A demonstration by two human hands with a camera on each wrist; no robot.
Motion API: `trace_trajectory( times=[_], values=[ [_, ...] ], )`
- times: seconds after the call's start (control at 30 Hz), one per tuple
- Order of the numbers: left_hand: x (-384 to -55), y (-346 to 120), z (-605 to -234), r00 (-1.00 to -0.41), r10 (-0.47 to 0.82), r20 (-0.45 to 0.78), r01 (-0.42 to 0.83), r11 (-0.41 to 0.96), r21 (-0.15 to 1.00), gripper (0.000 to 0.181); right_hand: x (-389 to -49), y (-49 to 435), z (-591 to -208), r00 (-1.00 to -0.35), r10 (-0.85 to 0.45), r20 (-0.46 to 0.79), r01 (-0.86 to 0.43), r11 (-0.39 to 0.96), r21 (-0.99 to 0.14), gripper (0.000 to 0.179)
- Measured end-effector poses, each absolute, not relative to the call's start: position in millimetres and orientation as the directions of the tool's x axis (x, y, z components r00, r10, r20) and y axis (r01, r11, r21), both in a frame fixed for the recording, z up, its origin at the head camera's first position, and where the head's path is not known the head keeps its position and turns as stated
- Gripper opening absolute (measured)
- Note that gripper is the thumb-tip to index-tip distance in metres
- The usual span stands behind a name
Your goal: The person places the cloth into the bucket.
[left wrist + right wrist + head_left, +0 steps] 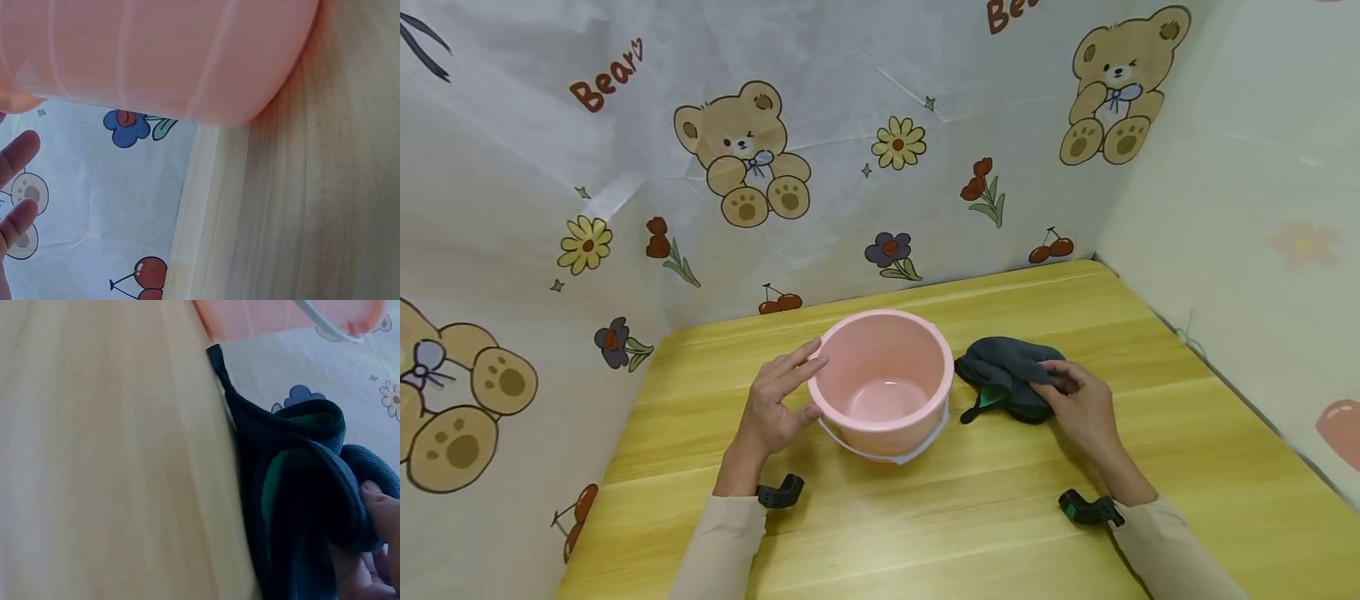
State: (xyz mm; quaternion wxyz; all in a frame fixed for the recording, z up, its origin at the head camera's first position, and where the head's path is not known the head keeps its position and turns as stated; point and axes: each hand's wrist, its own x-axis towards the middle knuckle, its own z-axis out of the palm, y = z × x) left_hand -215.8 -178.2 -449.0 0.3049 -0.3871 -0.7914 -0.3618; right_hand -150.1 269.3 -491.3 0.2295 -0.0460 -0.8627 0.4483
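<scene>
A pink plastic bucket with a white handle stands upright on the table, its inside visible down to the bottom. At its left rim is my left hand, fingers extended and fingertips right at the edge. In the left wrist view the bucket's ribbed wall fills the top, with fingertips at the left side. To the right of the bucket lies a crumpled dark grey cloth with a green underside and a small loop. My right hand pinches a fold of this cloth between thumb and fingers.
The yellow wood-grain table meets a wall covering printed with bears and flowers at the back. Another pale wall borders its right edge. A small black camera is strapped to each wrist.
</scene>
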Motion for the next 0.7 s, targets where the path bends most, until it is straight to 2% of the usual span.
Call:
trace_trajectory(
  times=[0.17,0.33,0.47,0.7],
  values=[
    [-214.8,-180.0,-450.2,-0.525,0.396,0.753,0.828,0.443,0.345,0.078,-151.1,263.6,-484.0,-0.876,0.356,0.327,-0.107,0.517,-0.849,0.027],
    [-210.2,-183.8,-453.8,-0.538,0.39,0.747,0.818,0.454,0.353,0.077,-152.8,254.9,-472.4,-0.85,0.396,0.346,-0.162,0.429,-0.889,0.026],
    [-208.1,-185.1,-456.6,-0.535,0.388,0.75,0.821,0.447,0.355,0.077,-151.3,248.4,-457.6,-0.833,0.403,0.378,-0.206,0.408,-0.89,0.025],
    [-215.0,-180.9,-451.4,-0.508,0.398,0.764,0.836,0.441,0.327,0.077,-138.4,228.5,-404.7,-0.785,0.391,0.48,-0.318,0.411,-0.854,0.022]
  ],
)
